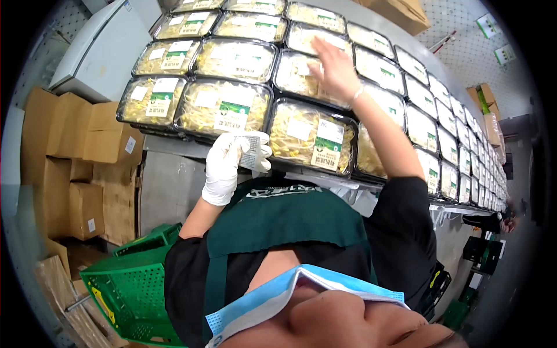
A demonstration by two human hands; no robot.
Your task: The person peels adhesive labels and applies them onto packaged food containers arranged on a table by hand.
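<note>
My left hand [223,168], in a white glove, is closed around a small wad of printed white labels [251,152] at the near edge of the packs. My bare right hand [337,71] reaches over the rows with fingers stretched out and thumb apart, above or on a pack of bean sprouts [297,74]; contact is unclear. Just right of the glove lies a nearer sprout pack [313,136] in a black tray with clear film, bearing a green-and-white label and a plain white one. Another labelled sprout pack [223,109] sits behind the glove.
Many more packs [444,139] run in rows along the metal table [185,146] to the right. Green crates [133,290] stand at lower left, with cardboard boxes [87,209] beyond them. A white appliance [107,49] stands at upper left.
</note>
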